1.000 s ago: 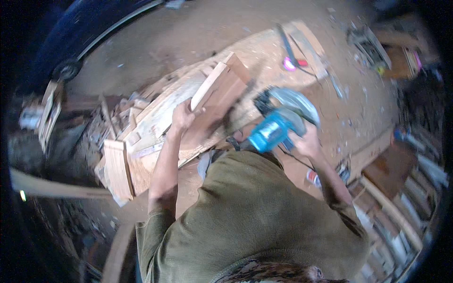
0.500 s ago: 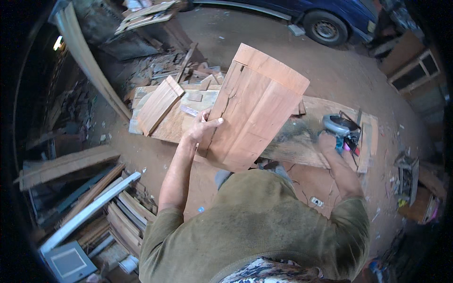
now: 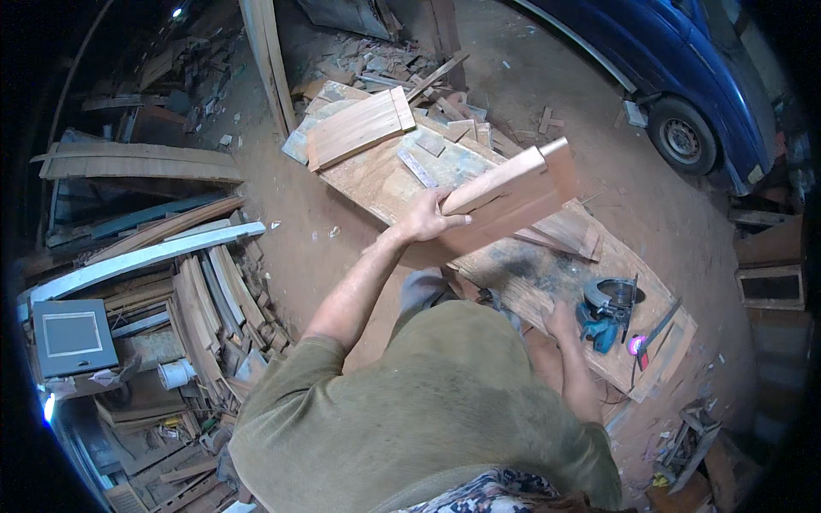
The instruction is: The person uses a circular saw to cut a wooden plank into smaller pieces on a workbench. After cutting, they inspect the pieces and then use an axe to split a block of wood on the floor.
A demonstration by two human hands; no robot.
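My left hand (image 3: 425, 215) is closed on the edge of a wooden panel (image 3: 505, 205), which it holds tilted above the workbench (image 3: 380, 184). The panel's narrow edge faces up and its broad face leans away beneath. My right hand (image 3: 560, 318) is at the bench's near edge, apart from the circular saw (image 3: 609, 312); its fingers look loosely spread and hold nothing visible, though slightly blurred. The saw, teal with a grey guard, rests on the bench to the right of that hand. Another wooden panel (image 3: 359, 130) lies at the bench's far left end.
A pink-and-white tape roll (image 3: 636, 344) lies beside the saw. More boards (image 3: 560, 232) rest on the bench behind the held panel. Stacked timber (image 3: 197, 299) fills the left side, scrap wood (image 3: 376, 64) is heaped beyond, and a blue vehicle (image 3: 684, 77) stands at the far right.
My left hand has turned the panel from face-up to nearly edge-up and lowered it. My right hand has let go of the saw and moved left of it. The view has swung to the left.
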